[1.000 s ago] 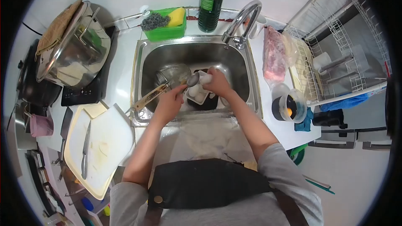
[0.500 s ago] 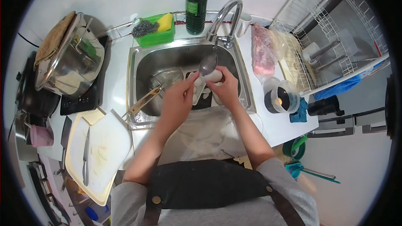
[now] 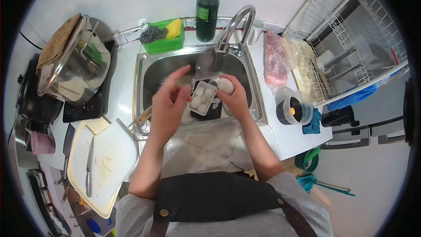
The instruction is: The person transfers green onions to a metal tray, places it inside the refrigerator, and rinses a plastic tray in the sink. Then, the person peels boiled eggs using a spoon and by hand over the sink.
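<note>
My left hand (image 3: 170, 105), partly blurred, is over the left of the sink (image 3: 261, 105). Its index finger sticks out, and it appears to pinch a metal spoon (image 3: 205, 62), whose smeared bowl shows beyond the fingertips; the handle is hidden. My right hand (image 3: 235, 101) grips a smooth white rounded thing (image 3: 226, 86); whether it is a mushroom or an egg I cannot tell. Just left of it, a small white tray (image 3: 206, 113) holds several smaller white rounded pieces (image 3: 198, 102). Beneath the tray lies something black (image 3: 214, 113), with white scraps beside it.
Behind the sink stand a faucet (image 3: 239, 22), a green soap bottle (image 3: 207, 15) and a green sponge box (image 3: 164, 44). Packaged meat (image 3: 275, 59) and a clear tub (image 3: 302, 103) sit right. At left are a knife (image 3: 90, 166) on a cutting board (image 3: 116, 145) and a steel pot (image 3: 74, 70).
My left hand has drawn left, away from my right hand, and the spoon has shifted left with it. The white tray is now in plain view. My right hand keeps hold of the white rounded thing.
</note>
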The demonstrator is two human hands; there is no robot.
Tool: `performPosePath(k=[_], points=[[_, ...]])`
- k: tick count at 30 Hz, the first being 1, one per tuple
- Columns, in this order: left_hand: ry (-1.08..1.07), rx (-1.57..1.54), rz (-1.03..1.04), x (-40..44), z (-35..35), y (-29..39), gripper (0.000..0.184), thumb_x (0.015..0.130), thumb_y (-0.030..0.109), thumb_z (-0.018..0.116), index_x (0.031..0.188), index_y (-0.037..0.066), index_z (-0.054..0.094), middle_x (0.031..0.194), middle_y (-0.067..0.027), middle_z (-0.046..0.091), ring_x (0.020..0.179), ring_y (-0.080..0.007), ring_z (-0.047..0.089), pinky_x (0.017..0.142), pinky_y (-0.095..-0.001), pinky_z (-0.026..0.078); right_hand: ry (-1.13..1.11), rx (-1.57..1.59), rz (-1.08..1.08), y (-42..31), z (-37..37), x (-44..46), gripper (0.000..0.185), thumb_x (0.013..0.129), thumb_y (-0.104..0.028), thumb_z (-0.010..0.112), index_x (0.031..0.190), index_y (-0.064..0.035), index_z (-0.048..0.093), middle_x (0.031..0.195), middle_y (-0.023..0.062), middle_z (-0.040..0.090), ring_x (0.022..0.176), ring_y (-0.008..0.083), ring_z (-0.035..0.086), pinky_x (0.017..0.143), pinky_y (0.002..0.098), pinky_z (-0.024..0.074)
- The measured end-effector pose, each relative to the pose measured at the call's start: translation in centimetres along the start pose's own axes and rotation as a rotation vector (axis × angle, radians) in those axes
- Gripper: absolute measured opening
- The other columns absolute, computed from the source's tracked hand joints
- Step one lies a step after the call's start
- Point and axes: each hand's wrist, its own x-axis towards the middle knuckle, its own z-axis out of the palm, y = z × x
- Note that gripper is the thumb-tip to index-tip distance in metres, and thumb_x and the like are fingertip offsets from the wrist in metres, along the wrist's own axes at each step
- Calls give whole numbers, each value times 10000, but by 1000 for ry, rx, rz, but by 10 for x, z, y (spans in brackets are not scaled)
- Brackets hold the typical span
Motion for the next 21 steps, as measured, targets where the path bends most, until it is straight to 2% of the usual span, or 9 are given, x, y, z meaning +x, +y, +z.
performPosePath(k=[3,6,7,10,14,15,18,19,21], points=[[130,17,181,2,11,-20,296,908,85,538,1194,42,598,808,10,598,708,-42,489,601,-202,402,-51,25,-88,-13,8,-4,443,705,-78,683,1133,-46,577,991,94,621,887,152,594,799,277,478],[-193,400,-4,7,8,-38,281,917,82,532,1182,34,611,832,34,612,694,-42,476,590,-190,387,-79,-46,-167,-11,10,-4,449,704,-68,669,1141,-35,570,1002,96,625,896,149,597,802,271,476],[-115,382,4,7,7,-32,259,910,89,544,1147,37,634,738,5,589,644,-47,450,576,-195,378,-82,-75,-187,-11,9,-1,450,703,-66,667,1141,-31,570,1004,96,626,899,148,597,803,269,476],[80,-28,36,7,9,-6,245,888,100,574,1116,45,646,676,-40,541,610,-52,439,561,-214,382,-68,-49,-180,-12,6,1,463,703,-58,662,1154,-24,565,1010,102,627,907,153,600,808,271,475],[-130,409,127,7,16,-49,235,863,69,583,1085,36,652,786,-146,649,613,-157,582,597,-268,452,-111,-11,-126,-14,9,2,465,723,-63,674,1172,-30,559,1016,108,624,907,150,598,806,266,475],[-92,435,153,5,15,-48,245,865,40,561,1096,28,643,826,-145,659,641,-171,603,611,-278,461,-97,-31,-102,-13,8,2,463,733,-66,676,1178,-33,556,1014,106,621,902,147,596,800,263,476],[90,273,136,4,8,-39,292,886,37,539,1168,53,615,815,-66,649,652,-104,542,622,-254,449,-66,57,-106,-13,9,-1,446,768,-78,679,1191,-38,545,1009,99,612,883,135,591,776,258,480],[35,248,-44,1,3,-26,349,892,12,506,1222,86,590,819,-61,621,711,-107,548,690,-255,455,-61,107,-126,-13,8,-1,439,780,-83,679,1195,-40,542,1007,96,608,876,131,589,767,257,482],[-50,299,-30,-5,-2,-34,388,892,-4,489,1252,111,571,805,-52,589,745,-107,539,723,-248,442,-56,89,-137,-13,9,-1,428,794,-86,676,1198,-48,539,1004,90,600,877,123,582,755,257,483]])
